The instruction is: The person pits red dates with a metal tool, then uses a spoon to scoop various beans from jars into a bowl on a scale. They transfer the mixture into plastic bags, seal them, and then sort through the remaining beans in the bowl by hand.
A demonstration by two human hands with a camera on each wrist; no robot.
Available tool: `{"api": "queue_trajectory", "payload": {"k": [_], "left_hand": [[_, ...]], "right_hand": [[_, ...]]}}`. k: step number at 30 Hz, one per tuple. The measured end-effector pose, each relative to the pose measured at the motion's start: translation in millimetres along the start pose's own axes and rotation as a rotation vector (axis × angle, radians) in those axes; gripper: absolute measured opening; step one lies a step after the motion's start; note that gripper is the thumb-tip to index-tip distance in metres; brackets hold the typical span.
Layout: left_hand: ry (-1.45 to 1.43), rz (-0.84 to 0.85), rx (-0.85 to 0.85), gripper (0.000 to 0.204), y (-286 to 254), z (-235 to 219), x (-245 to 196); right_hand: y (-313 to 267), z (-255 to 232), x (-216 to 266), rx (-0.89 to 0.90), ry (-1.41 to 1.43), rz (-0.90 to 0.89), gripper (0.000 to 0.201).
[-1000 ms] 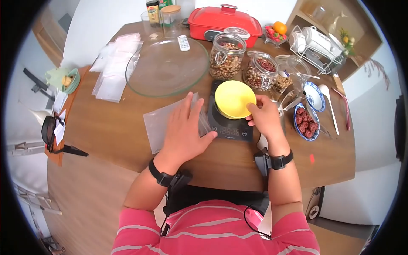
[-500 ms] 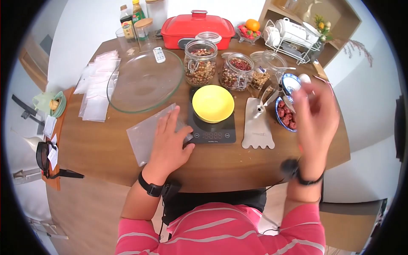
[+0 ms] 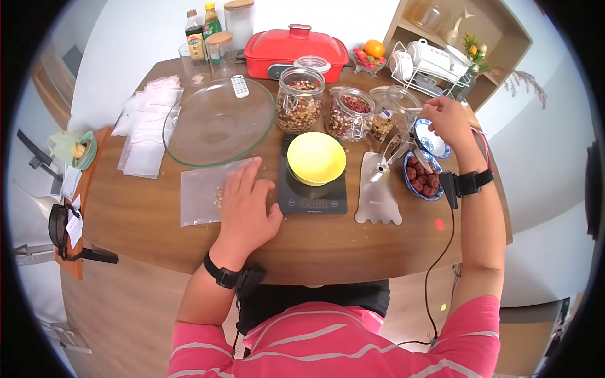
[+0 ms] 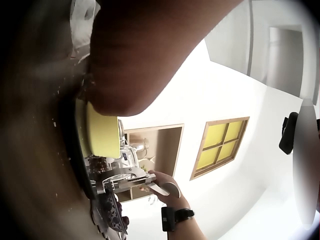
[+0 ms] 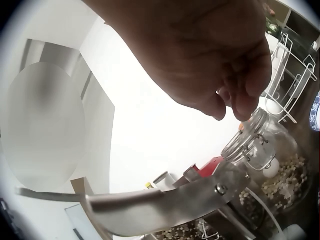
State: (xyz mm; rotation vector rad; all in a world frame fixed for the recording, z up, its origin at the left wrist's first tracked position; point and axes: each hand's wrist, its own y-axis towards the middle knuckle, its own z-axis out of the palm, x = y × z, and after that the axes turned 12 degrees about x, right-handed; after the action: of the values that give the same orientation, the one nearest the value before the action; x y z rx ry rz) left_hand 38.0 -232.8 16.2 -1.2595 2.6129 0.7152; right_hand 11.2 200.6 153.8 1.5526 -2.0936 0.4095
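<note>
My left hand (image 3: 244, 205) lies with straight fingers over the right part of a clear plastic bag (image 3: 196, 195), where a few small pale grains show. Beside it, a yellow bowl (image 3: 316, 157) sits on a black digital kitchen scale (image 3: 313, 203). My right hand (image 3: 449, 121) hangs with bent fingers near the open jar of pale grains (image 5: 282, 182) and above a blue-and-white bowl (image 3: 435, 146). In the right wrist view its fingertips (image 5: 245, 107) come close over the jar's mouth; I cannot tell whether they hold anything.
A metal tool with a scalloped base (image 3: 378, 205) stands between the scale and a bowl of dark red dried fruit (image 3: 423, 179). Behind are two mixed-grain jars (image 3: 300, 104) and a red cooker (image 3: 296, 53). A glass plate (image 3: 220, 123) and more bags (image 3: 148, 132) lie left.
My right hand has left the yellow bowl's rim and swung right, then back toward the grain jar. The left hand stays on the bag, which now lies further out to its left.
</note>
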Motion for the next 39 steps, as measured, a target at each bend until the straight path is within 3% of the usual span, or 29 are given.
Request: {"api": "queue_trajectory", "payload": {"k": [1,4,5,6,7,12,13,15,17,25,27,29,31,39], "left_hand": [[0.001,-0.005,-0.003,0.034,1,-1,0],[-0.105,0.006,-0.079,0.031,1,-1,2],[-0.142,0.007,-0.115,0.028,1,-1,4],[-0.177,0.006,-0.149,0.025,1,0,6],[-0.179,-0.019,-0.155,0.025,1,0,7],[-0.192,0.004,-0.208,0.018,3,0,10],[-0.193,0.009,-0.208,0.018,4,0,10],[-0.217,0.007,-0.205,0.017,4,2,11],[-0.22,0.001,-0.213,0.016,4,4,12],[-0.236,-0.021,-0.285,0.015,3,0,18],[-0.265,0.009,-0.301,0.015,3,-2,17],[-0.265,0.007,-0.298,0.015,4,-4,15],[-0.267,0.012,-0.292,0.014,3,-6,14],[-0.266,-0.002,-0.276,0.015,4,-6,14]], "right_hand": [[0,-3,0,0.003,-0.001,-0.005,0.038],[0,-18,-3,-0.213,-0.303,-0.157,0.028],[-10,-27,9,-0.184,-0.264,-0.142,0.029],[-16,-31,12,-0.283,-0.399,-0.255,0.028],[-25,-40,27,-0.283,-0.432,-0.208,0.027],[-61,-49,99,-0.525,-0.492,-0.331,0.023],[-58,-41,105,-0.53,-0.493,-0.328,0.023],[-42,-24,117,-0.38,-0.039,-0.615,0.022],[-35,-5,141,-0.246,-0.012,-0.64,0.022],[8,54,162,-0.167,-0.353,-0.797,0.022],[5,54,166,-0.029,-0.233,-0.67,0.022],[13,51,165,-0.011,-0.201,-0.653,0.022],[19,48,164,0.141,0.085,-0.465,0.023],[42,49,142,0.317,0.584,-0.095,0.019]]}}
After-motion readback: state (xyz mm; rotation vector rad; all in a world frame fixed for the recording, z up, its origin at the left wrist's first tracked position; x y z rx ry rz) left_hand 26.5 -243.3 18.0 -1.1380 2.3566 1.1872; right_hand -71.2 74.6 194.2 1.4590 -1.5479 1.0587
